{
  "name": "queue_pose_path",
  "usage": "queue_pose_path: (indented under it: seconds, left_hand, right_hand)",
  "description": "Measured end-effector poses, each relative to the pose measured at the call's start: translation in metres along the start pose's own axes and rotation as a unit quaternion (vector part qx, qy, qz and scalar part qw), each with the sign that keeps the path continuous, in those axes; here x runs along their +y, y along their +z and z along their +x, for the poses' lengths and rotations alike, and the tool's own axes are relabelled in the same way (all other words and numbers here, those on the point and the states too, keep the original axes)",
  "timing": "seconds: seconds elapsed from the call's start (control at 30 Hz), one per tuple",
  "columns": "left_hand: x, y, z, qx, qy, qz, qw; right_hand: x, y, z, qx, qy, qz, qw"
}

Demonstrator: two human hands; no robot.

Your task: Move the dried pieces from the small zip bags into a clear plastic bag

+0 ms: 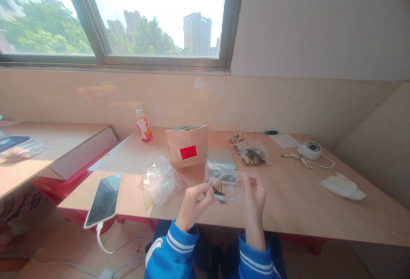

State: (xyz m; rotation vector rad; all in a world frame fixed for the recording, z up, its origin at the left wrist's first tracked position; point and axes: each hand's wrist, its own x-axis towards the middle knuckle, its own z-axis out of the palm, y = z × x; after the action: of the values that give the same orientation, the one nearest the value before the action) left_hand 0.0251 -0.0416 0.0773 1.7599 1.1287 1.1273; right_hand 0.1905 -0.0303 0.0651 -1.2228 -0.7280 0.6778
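A clear plastic bag [235, 193] with a few dark and tan dried pieces inside is stretched between my two hands, above the near part of the table. My left hand [196, 202] pinches its left edge between thumb and fingers. The right side of the bag is gripped by my right hand [254, 191]. Behind it lies a silver-grey flat device [221, 158], partly hidden by the bag. A crumpled heap of clear plastic bags [162, 180] sits to the left. Just behind stands an open brown paper bag [174, 144] with a red label.
Filled clear bags [253, 154] of dried pieces lie at the back right. A white fan [309, 151] with a cable, a white tissue [342, 186] and a green-handled tool [271, 132] are farther right. A plugged-in phone [104, 200] overhangs the left edge; a bottle [143, 127] stands behind.
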Motion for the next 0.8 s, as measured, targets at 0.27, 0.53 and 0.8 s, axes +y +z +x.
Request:
queue_pose_path:
  seconds: [0.27,0.53,0.8]
  left_hand:
    - [-0.010,0.000,0.006,-0.022,-0.039,-0.104,0.994]
    - [-0.026,0.020,-0.002,-0.044,-0.107,-0.402,0.908]
    - [-0.024,0.008,0.002,0.003,-0.134,-0.457,0.879]
  right_hand:
    - [-0.027,-0.012,-0.005,0.003,0.035,0.098,0.995]
    - [-0.030,0.016,-0.022,-0.051,0.120,0.152,0.980]
    - [-0.022,0.000,-0.010,-0.101,-0.066,0.004,0.993]
